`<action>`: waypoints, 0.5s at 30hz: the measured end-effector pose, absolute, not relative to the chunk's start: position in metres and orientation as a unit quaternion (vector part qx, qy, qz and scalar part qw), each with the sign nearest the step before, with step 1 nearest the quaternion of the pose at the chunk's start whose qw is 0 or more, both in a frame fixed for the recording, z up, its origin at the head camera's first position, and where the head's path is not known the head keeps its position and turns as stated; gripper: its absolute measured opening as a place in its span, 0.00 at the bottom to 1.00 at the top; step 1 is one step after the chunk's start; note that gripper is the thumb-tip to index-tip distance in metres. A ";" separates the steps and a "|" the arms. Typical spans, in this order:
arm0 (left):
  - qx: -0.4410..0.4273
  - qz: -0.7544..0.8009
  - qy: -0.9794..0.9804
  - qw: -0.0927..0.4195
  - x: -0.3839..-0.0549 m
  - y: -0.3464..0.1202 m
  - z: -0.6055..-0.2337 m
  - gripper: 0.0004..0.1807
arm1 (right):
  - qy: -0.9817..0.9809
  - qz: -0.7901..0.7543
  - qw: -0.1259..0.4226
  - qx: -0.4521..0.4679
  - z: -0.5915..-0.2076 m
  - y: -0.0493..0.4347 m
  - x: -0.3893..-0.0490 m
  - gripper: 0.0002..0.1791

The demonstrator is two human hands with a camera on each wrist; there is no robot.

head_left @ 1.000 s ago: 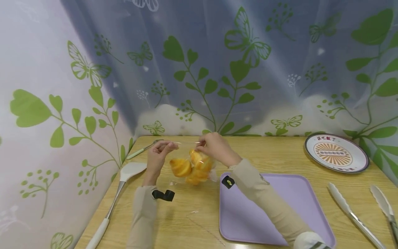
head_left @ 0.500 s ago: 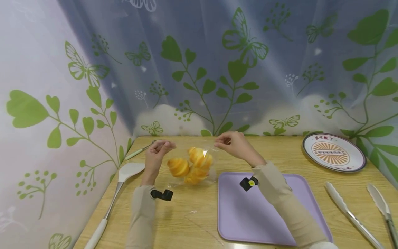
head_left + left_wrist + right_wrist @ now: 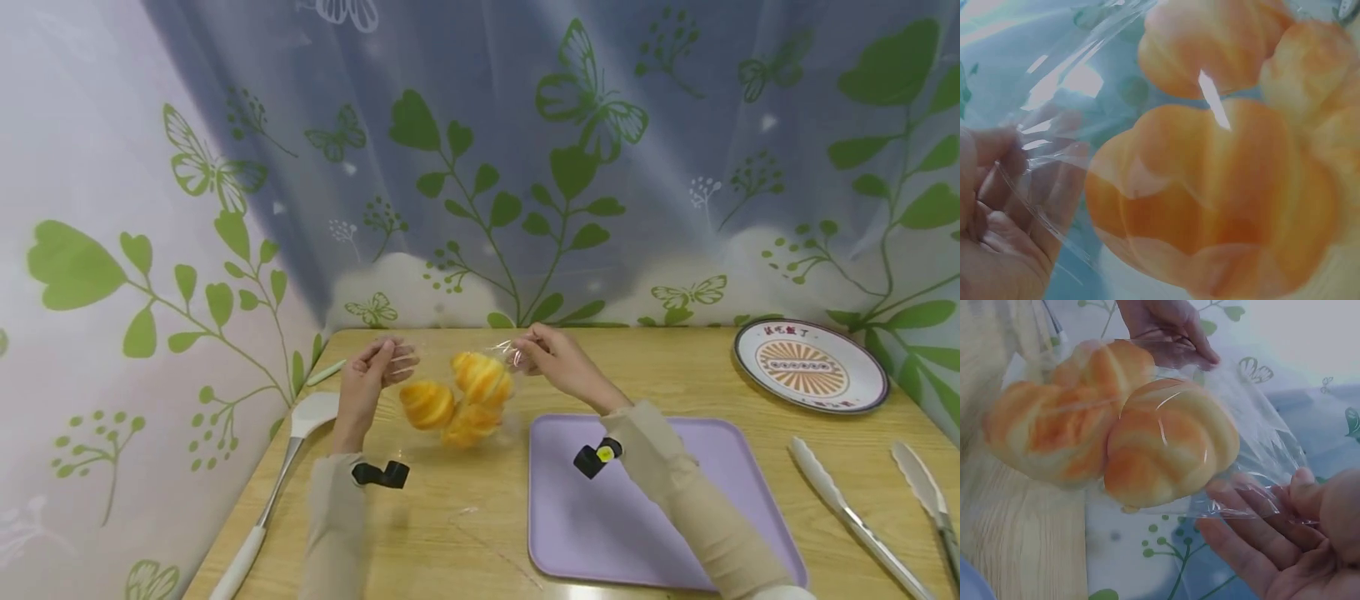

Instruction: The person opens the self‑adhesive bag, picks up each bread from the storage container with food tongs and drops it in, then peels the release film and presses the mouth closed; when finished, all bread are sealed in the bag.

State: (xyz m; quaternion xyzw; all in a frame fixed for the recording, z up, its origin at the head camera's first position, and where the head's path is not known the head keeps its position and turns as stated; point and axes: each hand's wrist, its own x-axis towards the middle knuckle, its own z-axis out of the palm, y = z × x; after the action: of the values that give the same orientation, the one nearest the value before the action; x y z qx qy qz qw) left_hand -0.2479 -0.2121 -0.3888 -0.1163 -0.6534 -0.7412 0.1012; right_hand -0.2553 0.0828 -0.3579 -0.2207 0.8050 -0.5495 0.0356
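Note:
Three golden bread rolls (image 3: 427,406) lie together inside a clear plastic bag (image 3: 1263,434). My left hand (image 3: 363,379) pinches the bag's left edge between thumb and fingers, and the fingers show through the film in the left wrist view. At the opposite edge my right hand (image 3: 558,358) pinches the film, its other fingers spread beneath in the right wrist view. The film is stretched between both hands at the far side of the rolls. Whether the bag touches the table below I cannot tell.
A lilac tray (image 3: 637,533) lies right of the bag on the wooden table (image 3: 427,542). Farther right are a patterned plate (image 3: 810,367) and tongs (image 3: 847,517). On the left lie a white spatula (image 3: 277,475) and a green-handled utensil (image 3: 326,372).
My right hand has moved right, away from the left hand, which has shifted slightly left. The bag's far edge is now spread wider, and the rolls have shifted a little left.

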 end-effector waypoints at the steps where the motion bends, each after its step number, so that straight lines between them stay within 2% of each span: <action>1: -0.105 -0.737 -0.661 0.093 -0.247 -0.213 -0.385 0.12 | 0.802 -0.555 0.040 -0.217 -0.357 0.082 -0.254 0.14; 7: -0.036 -0.685 -0.728 -0.006 -0.246 -0.220 -0.383 0.25 | 0.773 -0.601 0.121 -0.167 -0.371 0.079 -0.250 0.14; 11: -0.028 -0.647 -0.758 -0.076 -0.253 -0.225 -0.407 0.25 | 0.756 -0.619 0.166 -0.133 -0.403 0.079 -0.255 0.13; 15: -0.034 -0.625 -0.770 -0.125 -0.264 -0.231 -0.437 0.26 | 0.745 -0.632 0.182 -0.109 -0.435 0.077 -0.258 0.14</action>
State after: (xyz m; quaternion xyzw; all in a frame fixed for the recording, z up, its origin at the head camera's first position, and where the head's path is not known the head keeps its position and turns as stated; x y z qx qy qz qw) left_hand -0.2636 -0.2305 -0.4373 -0.0340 -0.7697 -0.6250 -0.1254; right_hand -0.2578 0.0773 -0.4354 -0.1087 0.7451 -0.6322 0.1824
